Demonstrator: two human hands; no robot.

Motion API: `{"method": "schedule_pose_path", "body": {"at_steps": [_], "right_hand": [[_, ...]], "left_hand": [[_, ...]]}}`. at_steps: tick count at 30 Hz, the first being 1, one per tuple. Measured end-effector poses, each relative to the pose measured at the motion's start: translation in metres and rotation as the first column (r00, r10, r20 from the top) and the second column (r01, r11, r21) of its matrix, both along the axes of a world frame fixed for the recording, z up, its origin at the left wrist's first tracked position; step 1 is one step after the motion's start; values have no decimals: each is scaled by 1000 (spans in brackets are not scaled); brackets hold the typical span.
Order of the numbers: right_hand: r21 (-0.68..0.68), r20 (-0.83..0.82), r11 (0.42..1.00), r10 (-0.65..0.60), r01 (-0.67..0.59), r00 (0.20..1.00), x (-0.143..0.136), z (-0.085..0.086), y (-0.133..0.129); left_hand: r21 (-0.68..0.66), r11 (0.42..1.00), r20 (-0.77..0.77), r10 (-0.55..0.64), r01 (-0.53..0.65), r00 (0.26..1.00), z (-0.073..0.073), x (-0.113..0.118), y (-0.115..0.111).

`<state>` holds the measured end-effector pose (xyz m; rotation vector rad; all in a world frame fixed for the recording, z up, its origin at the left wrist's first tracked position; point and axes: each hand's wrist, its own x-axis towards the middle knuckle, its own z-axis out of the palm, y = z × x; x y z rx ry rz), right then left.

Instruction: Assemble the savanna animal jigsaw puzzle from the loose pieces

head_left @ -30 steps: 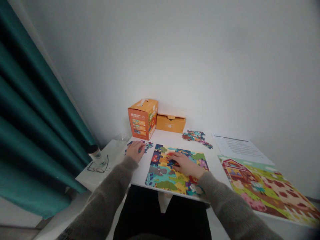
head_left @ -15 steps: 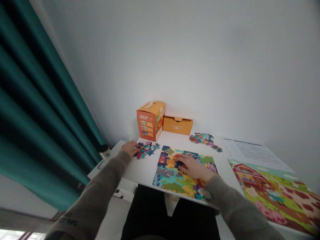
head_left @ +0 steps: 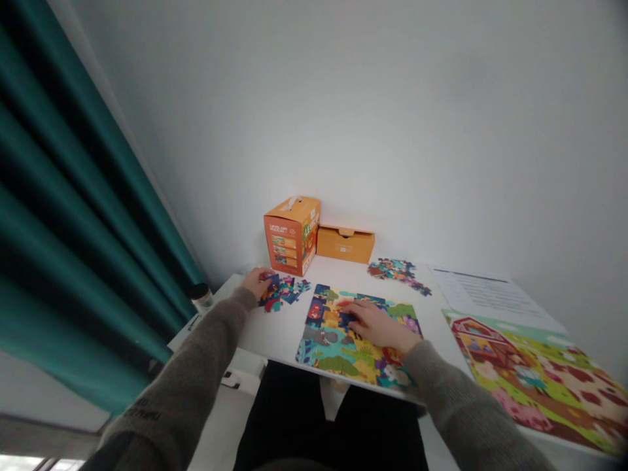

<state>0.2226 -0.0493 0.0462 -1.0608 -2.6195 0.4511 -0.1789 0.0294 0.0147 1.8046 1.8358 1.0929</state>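
Observation:
My left hand [head_left: 257, 282] is at the left edge of a heap of loose puzzle pieces [head_left: 290, 290], with its fingers bent and closed on a dark blue piece there. Over the middle of a jigsaw puzzle with animals [head_left: 338, 364] rests my right hand [head_left: 375, 324]. Its thumb and fingers are closed around a dark blue puzzle piece [head_left: 350, 318], partly hidden by the fingers. The puzzle lies flat near the table's front edge, and my right hand and wrist cover part of it.
An orange puzzle box [head_left: 289, 239] and a lower orange box [head_left: 346, 244] stand against the wall. More loose pieces [head_left: 392, 269] lie at the back right. A printed sheet [head_left: 483, 294] and a farm picture [head_left: 534, 376] are at right; a black-lidded jar [head_left: 201, 296] is at left.
My left hand has drawn its fingers in and lifted slightly at the heap. The right hand stays over the same part of the puzzle. The whole view has shifted slightly.

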Motion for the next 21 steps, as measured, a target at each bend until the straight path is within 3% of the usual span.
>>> {"method": "schedule_pose_path", "body": {"at_steps": [3,5,7,11,15,18,21], "right_hand": [[10,2,999,-35,35,999,2,5,-1],[21,-1,998,-62,62,998,1,10,-3],[31,-18,996,-79,80,997,-3,16,-8],[39,-103,994,-99,104,990,-23,27,-33],[-29,-188,976,-219,218,957,-49,29,-60],[-128,-350,936,-352,328,868,-63,21,-70],[-233,-492,911,-412,339,767,-66,10,-72]], "left_hand": [[39,999,260,-34,24,965,7,7,-5],[72,996,444,-82,56,892,14,18,-13],[86,987,532,-160,135,831,21,33,-24],[92,942,601,-312,323,736,27,75,-57],[100,912,638,-366,398,677,28,118,-90],[91,893,667,-383,440,639,29,142,-110],[58,876,690,-382,478,615,27,158,-122]]}}
